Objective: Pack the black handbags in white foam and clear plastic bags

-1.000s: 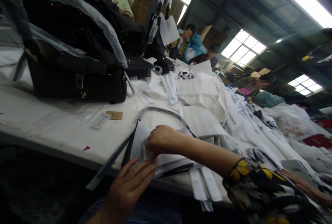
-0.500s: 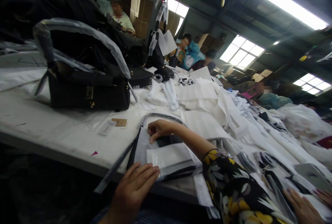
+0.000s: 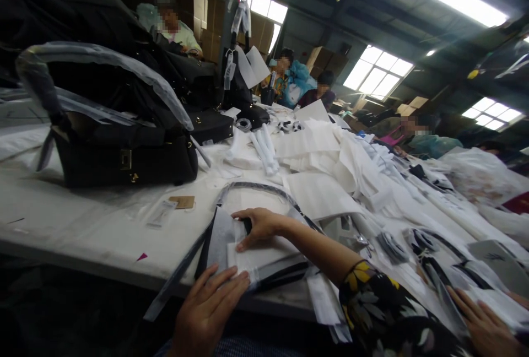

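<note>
- Pressing down flat, the open right hand (image 3: 257,228) pins a white sheet (image 3: 264,258) over a black strap (image 3: 252,185) near the table (image 3: 82,225) edge.
- Left hand (image 3: 209,310): open, fingertips on the sheet's near edge.
- Step looks like folding; the next fold calls for firm pinning.
- Co-worker's hand (image 3: 483,326) lies well apart.

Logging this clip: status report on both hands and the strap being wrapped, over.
Left hand flat on near edge of white sheet. Right hand pressing the sheet atop dark strap. Another hand far right, apart.
</note>
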A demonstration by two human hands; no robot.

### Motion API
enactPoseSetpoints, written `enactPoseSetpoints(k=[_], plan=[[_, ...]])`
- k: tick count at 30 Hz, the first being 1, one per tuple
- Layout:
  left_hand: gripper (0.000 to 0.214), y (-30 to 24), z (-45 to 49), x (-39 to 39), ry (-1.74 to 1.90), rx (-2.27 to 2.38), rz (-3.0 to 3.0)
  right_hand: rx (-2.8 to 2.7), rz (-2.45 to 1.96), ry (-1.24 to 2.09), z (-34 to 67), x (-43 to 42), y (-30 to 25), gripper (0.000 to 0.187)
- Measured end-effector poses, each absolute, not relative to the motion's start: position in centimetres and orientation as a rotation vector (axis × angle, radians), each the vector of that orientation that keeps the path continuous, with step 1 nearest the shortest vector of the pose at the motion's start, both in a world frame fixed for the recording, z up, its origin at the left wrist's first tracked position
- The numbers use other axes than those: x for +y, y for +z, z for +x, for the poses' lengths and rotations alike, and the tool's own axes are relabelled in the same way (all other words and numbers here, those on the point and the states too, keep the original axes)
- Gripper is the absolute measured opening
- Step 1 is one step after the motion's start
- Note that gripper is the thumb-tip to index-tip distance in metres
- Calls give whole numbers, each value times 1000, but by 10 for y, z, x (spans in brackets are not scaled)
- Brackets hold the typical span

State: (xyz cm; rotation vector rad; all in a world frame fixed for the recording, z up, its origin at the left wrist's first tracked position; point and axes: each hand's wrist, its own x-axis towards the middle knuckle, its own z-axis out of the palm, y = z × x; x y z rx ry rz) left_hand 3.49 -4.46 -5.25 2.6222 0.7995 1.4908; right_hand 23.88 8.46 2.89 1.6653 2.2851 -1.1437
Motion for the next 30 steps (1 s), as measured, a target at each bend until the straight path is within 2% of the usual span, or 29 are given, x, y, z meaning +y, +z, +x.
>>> enactPoseSetpoints(k=[5,10,11,13,18,22,24,25,27,30], plan=[[34,-53,31,-42,1491,755,2721,2204,1859,-1289,239,97,13,65],[35,-56,33,-44,1539,755,2725,2360,2038,-1102,233,89,8,27],[36,-56,33,-44,1544,755,2736,2407,2088,-1029,232,86,11,26],[36,-54,34,-43,1547,767,2767,2506,2176,-874,231,74,22,31],[41,-46,27,-42,1400,744,2777,2788,2174,-550,253,8,53,28],[39,-48,3,-27,1365,889,2389,2653,2407,4,282,-63,51,33],[40,-46,-5,-7,1226,1266,2069,2417,2544,186,291,-89,45,42],[47,-43,-7,5,1123,1380,1934,2322,2582,225,293,-97,42,47],[67,-33,-4,28,926,1486,1606,2234,2579,221,294,-105,38,63],[78,-15,10,49,786,1445,1248,2304,2409,118,291,-103,34,86]])
